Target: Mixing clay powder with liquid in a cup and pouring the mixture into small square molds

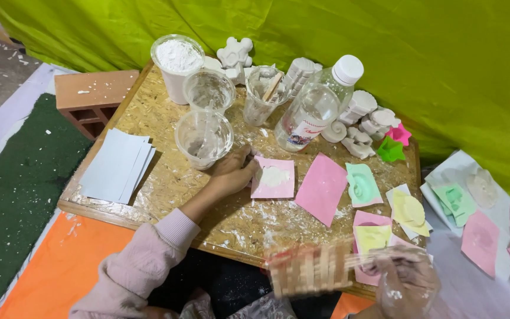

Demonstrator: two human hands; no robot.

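Blurred at the bottom of the frame, the right hand (405, 283), in a clear glove, clutched a bundle of wooden sticks (309, 269); the left hand (231, 171) rested at mid-frame, fingers curled on the edge of a pink sheet (273, 178) bearing a mound of white plaster; beside it a second pink sheet (321, 188) lay bare; to the right, a green mould (361, 185) and a yellow mould (409, 209) looked already filled; finished white casts (366, 115) crowded the upper right; the powder cup (177, 62) at upper left stood nearly full, so by my judgement much casting remained
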